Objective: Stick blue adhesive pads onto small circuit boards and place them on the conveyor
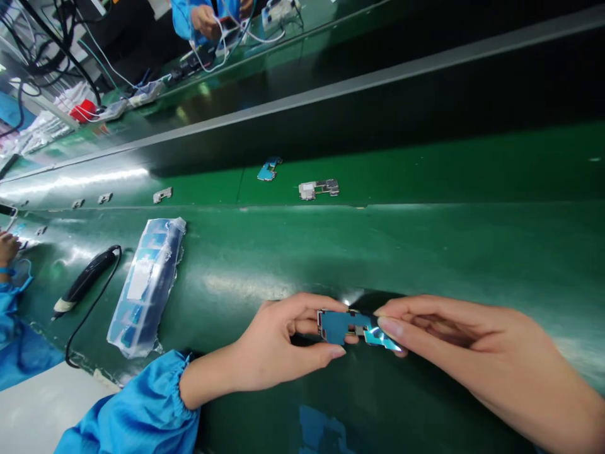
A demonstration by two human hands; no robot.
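My left hand (278,340) and my right hand (491,347) meet over the green belt and pinch a small metal-framed part (343,328) between them. Blue film covers most of the part, and a shiny strip of it (382,337) lifts at the right end under my right fingers. My left fingers hold the part's left end. Its underside is hidden. A blue sleeve (142,403) covers my left forearm.
Several metal parts, one blue-filmed (269,169), one larger (318,188), lie along the green conveyor belt (425,239). A plastic bag of blue films (146,287) and a corded black tool (85,280) lie left. A co-worker's hand (7,248) and another person's hands (205,20) work nearby.
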